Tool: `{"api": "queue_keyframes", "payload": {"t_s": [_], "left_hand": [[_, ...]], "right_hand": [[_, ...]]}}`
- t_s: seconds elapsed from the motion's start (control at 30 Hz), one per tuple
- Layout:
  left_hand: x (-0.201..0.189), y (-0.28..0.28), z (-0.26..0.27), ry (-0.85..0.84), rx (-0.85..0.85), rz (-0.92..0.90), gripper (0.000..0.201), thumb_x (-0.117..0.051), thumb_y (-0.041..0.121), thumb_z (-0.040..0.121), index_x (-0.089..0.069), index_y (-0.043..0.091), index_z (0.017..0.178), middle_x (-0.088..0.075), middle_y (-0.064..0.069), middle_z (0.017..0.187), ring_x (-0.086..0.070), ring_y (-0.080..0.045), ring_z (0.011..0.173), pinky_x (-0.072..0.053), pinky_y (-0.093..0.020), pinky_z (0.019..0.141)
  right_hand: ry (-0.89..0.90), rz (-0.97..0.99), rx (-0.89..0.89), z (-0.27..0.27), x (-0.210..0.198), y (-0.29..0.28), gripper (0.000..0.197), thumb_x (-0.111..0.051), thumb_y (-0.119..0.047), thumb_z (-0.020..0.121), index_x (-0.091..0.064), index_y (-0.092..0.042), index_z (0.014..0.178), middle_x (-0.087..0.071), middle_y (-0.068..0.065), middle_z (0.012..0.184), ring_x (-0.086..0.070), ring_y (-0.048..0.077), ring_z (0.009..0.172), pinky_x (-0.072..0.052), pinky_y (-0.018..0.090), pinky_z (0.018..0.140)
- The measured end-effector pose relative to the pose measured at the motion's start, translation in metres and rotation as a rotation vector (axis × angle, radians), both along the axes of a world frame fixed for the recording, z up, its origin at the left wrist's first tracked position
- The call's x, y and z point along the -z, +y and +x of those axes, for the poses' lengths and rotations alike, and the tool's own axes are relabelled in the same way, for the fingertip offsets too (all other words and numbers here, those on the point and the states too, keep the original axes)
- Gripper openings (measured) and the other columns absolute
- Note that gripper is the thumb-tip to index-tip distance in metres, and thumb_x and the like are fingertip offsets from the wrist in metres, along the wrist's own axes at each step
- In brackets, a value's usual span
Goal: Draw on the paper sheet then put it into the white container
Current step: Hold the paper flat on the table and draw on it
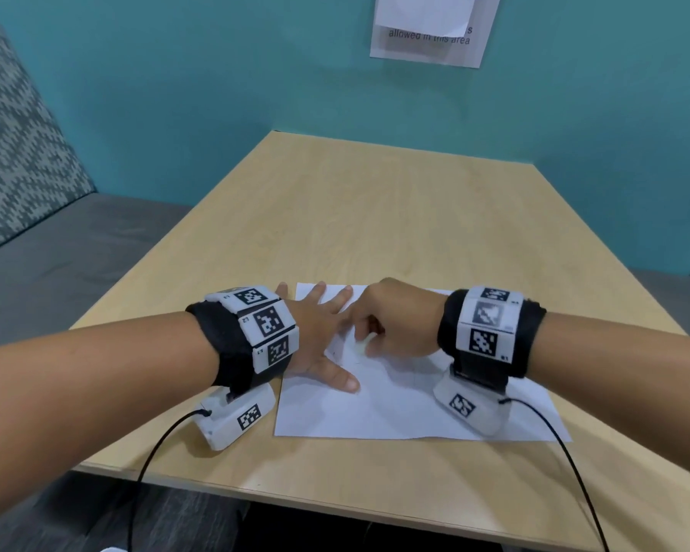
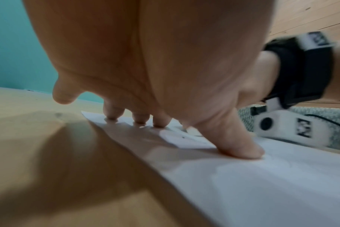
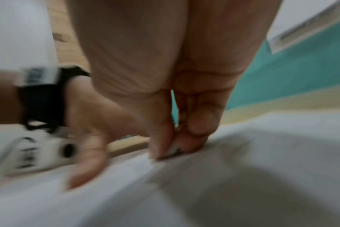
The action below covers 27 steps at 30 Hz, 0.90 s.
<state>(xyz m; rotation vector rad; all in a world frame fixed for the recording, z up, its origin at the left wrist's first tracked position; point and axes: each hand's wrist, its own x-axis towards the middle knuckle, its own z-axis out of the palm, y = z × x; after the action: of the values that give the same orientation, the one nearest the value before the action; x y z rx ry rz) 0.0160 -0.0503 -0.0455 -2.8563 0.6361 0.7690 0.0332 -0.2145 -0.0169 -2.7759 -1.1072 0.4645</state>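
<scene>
A white paper sheet (image 1: 395,408) (image 2: 262,184) (image 3: 243,169) lies flat on the wooden table (image 1: 375,217), near its front edge. My left hand (image 1: 331,336) (image 2: 184,130) presses the sheet's left part with spread, straight fingers and thumb. Just to its right, my right hand (image 1: 365,340) (image 3: 171,151) has its fingers curled, pinching a small whitish object (image 1: 361,347) (image 3: 173,151) against the paper; what it is I cannot tell. Faint marks show on the sheet beside the left hand. No white container is in view.
A teal wall with a printed notice (image 1: 431,29) stands behind the table. A grey bench seat (image 1: 56,249) with a patterned back runs along the left. Black cables (image 1: 156,452) hang from both wrist units over the table's front edge.
</scene>
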Motion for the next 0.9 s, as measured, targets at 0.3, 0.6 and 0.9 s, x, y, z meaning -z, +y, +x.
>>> {"api": "queue_keyframes", "payload": {"t_s": [0.3,0.6,0.9], "left_hand": [[0.004,0.001,0.003,-0.016,0.008,0.007,0.109,-0.047,0.087,0.073,0.009,0.042,0.155,0.022,0.011,0.164,0.016,-0.032,0.152,0.0,-0.071,0.113],[0.003,0.001,0.002,-0.004,-0.004,-0.025,0.113,-0.05,0.086,0.074,0.018,0.042,0.153,0.025,0.008,0.163,0.017,-0.031,0.151,0.003,-0.073,0.112],[0.008,0.003,0.005,-0.021,-0.005,-0.009,0.117,-0.047,0.089,0.071,0.02,0.039,0.153,0.025,0.009,0.163,0.016,-0.03,0.151,0.001,-0.074,0.111]], "right_hand": [[-0.007,0.001,0.0,0.002,0.0,0.002,0.011,-0.069,-0.011,0.077,-0.07,-0.009,0.088,-0.047,-0.019,0.066,-0.049,0.006,0.063,-0.043,0.022,0.065],[0.017,-0.041,-0.035,-0.01,0.001,-0.001,0.007,-0.064,-0.011,0.079,-0.066,-0.012,0.086,-0.057,-0.004,0.072,-0.051,0.016,0.067,-0.048,0.03,0.068],[-0.012,-0.019,-0.018,-0.006,0.002,-0.005,0.007,-0.062,-0.01,0.08,-0.062,-0.017,0.081,-0.05,-0.013,0.065,-0.051,0.015,0.066,-0.044,0.026,0.062]]}}
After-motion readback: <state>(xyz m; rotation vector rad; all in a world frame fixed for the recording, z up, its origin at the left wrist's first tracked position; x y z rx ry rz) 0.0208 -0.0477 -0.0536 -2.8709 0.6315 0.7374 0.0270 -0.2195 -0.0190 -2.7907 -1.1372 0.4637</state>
